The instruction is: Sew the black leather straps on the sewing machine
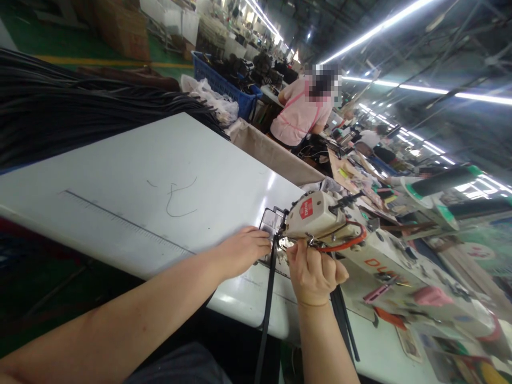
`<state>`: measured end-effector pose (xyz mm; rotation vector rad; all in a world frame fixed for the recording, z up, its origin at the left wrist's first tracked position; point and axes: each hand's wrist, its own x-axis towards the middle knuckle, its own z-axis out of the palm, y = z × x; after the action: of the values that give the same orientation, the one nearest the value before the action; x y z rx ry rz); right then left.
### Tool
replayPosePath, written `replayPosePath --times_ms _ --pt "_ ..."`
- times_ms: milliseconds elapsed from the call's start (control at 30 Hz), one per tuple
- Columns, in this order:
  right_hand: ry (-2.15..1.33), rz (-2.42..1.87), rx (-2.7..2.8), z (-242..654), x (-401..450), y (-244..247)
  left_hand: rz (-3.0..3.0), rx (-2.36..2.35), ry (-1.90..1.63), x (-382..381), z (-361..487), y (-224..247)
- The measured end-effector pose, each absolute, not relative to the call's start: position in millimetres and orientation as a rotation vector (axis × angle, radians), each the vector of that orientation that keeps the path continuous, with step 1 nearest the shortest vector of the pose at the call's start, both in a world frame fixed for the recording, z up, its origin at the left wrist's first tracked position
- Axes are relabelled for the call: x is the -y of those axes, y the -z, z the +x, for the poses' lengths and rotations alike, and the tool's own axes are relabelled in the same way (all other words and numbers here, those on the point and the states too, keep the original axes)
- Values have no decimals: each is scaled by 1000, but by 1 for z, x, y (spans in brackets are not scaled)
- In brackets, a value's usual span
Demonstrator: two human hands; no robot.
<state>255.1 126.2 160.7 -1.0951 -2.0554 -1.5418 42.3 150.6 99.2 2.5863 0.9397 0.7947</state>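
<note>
A black strap (269, 298) runs from under the needle area of a white sewing machine (320, 213) down over the table's front edge. My left hand (246, 249) lies flat on the left of the needle area, fingers stretched toward the strap and its fingertips close to it. On the right side, my right hand (316, 269) is closed just below the machine head, its fingers curled. What it pinches, if anything, is hidden by the fingers. More black straps (344, 320) hang behind my right wrist.
The white table (160, 160) carries a printed ruler scale (128, 221) and loose threads (182, 197). Many black straps (80, 112) are heaped at the left. Beyond are a blue crate (224, 80) and a seated person (298, 112). Pink snips (378, 292) lie on the machine.
</note>
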Motion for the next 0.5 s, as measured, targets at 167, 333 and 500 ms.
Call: replayPosePath --times_ms 167,333,500 --pt "1597 -1071 2031 252 -125 -165 2593 -924 -795 -150 42 -101" --pt "1611 -1048 2033 249 -124 -172 2606 -960 -806 -148 43 -99" --pt "1536 -1091 1962 245 -112 -189 2616 -969 -808 -148 44 -94"
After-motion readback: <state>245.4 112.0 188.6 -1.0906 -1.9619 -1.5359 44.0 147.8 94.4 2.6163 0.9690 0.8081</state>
